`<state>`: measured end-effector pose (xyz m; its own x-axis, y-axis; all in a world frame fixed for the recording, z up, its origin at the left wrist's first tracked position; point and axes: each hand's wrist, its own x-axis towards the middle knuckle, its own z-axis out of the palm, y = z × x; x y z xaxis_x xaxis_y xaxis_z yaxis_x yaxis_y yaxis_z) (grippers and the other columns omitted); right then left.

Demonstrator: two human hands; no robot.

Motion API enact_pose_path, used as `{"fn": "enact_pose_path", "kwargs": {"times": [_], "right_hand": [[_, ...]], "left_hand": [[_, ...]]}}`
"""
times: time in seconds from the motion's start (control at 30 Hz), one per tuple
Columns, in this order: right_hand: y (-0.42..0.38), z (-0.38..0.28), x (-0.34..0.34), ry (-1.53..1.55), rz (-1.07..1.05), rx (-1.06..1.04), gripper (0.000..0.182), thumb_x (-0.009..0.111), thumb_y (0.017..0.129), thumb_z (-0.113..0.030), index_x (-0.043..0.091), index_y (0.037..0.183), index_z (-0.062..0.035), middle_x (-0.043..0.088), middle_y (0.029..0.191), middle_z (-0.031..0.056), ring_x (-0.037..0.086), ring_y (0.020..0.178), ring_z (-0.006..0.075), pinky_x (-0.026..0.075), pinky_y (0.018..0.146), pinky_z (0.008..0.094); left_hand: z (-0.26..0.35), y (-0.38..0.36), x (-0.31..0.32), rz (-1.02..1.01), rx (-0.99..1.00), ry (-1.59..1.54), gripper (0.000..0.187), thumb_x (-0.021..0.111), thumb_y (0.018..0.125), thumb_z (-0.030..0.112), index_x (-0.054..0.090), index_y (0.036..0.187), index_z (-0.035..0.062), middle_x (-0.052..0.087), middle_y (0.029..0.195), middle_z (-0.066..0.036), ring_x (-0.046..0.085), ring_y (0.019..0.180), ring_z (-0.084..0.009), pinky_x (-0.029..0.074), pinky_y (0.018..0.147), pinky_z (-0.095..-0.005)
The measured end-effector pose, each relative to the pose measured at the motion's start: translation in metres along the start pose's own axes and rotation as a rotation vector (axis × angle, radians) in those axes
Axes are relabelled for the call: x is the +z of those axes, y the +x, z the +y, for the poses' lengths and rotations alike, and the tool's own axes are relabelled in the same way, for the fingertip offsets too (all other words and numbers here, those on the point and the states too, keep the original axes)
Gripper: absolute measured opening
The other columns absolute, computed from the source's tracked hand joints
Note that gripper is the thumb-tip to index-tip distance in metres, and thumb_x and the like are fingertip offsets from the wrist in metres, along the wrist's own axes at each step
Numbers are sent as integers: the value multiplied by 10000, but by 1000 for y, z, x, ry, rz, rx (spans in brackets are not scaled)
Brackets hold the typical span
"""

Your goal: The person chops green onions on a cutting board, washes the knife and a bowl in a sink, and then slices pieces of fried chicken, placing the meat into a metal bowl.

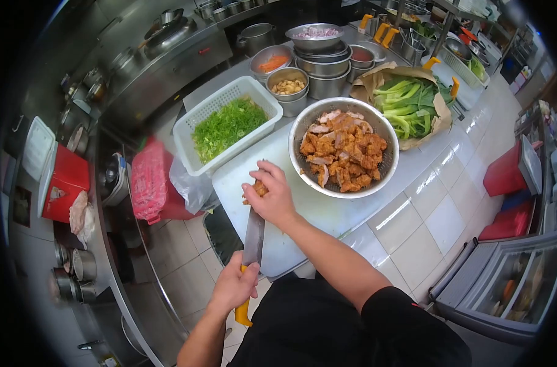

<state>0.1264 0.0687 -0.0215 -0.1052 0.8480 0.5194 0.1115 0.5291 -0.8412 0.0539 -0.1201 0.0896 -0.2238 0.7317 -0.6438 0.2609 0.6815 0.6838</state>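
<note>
My left hand (235,284) grips a knife by its yellow handle (243,313), close to the blade. The broad steel blade (254,237) points away from me over the white cutting board (309,214). At its far end, my right hand (273,194) curls over browned fried chicken (258,188), partly hidden by the fingers. To the right of that hand, a steel bowl (389,173) holds a heap of cut fried chicken pieces (346,150).
Behind the board stand a white basket (183,137) of chopped greens, small steel bowls with food, and stacked pots (327,85). Leafy greens (407,101) lie in brown paper at the right. A red bin (153,183) stands left of the board.
</note>
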Motion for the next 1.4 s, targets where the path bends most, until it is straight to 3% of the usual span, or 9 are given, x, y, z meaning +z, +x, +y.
{"fn": "enact_pose_path", "kwargs": {"times": [0.27,0.37,0.53,0.63,0.7,0.83,1.0,1.23,1.4], "right_hand": [[118,0,-122,-229,103,12,305,763,879,-227,713,1066,10,607,1277,234,603,1165,372,491,1006,455],[135,-6,-159,-472,97,-272,239,729,895,-227,710,1025,-28,676,1131,188,642,1046,376,452,1035,478],[132,-6,-142,-612,-600,-407,142,674,902,-220,705,919,-82,722,918,99,657,925,367,468,970,478],[122,3,-115,-654,-643,-536,108,663,868,-197,710,874,-100,702,846,101,672,920,317,500,877,459],[104,-6,-94,-648,-664,-623,86,658,844,-165,710,877,-104,689,829,91,672,918,300,506,870,462],[44,9,-31,-520,-931,-442,110,620,862,-87,702,935,-78,652,1107,150,637,1031,336,529,905,475],[30,10,-14,-627,-1067,-231,179,604,859,-51,687,1017,-58,611,1117,168,612,1088,353,547,900,471],[142,-54,-115,-1024,-570,-252,272,683,813,-104,713,1083,-95,640,1074,143,611,1083,367,530,889,489],[146,-32,-109,-1208,-905,-278,224,656,866,-206,789,992,-77,583,1319,182,499,1273,391,342,1135,538]], "left_hand": [[66,22,-6,88,301,358,398,579,1027,287,542,1323,25,714,872,-186,711,771,-369,557,736,-437],[78,0,-34,234,498,522,414,567,1034,302,558,1364,51,719,954,-230,679,915,-446,530,834,-476],[64,-13,-41,255,267,374,373,536,1054,280,572,1350,56,696,871,-158,696,801,-304,545,723,-418],[27,-15,-35,240,172,97,339,482,1082,269,583,1307,36,576,765,-46,602,628,-119,521,571,-309],[-10,-14,-33,232,133,-56,342,470,1088,269,577,1300,22,583,776,-51,597,610,-133,526,578,-305],[-78,-3,-21,179,25,-399,357,441,1105,256,541,1342,8,602,799,-67,591,610,-150,527,601,-302],[-105,-1,4,187,-29,-545,392,457,1105,252,523,1400,2,615,814,-63,592,611,-156,532,623,-302],[-111,-24,-4,410,203,-33,374,677,989,282,666,1313,95,653,863,-136,658,766,-258,548,717,-407],[-47,-44,-37,475,373,424,373,727,933,318,695,1283,193,647,875,-170,649,829,-393,526,746,-471]]}}
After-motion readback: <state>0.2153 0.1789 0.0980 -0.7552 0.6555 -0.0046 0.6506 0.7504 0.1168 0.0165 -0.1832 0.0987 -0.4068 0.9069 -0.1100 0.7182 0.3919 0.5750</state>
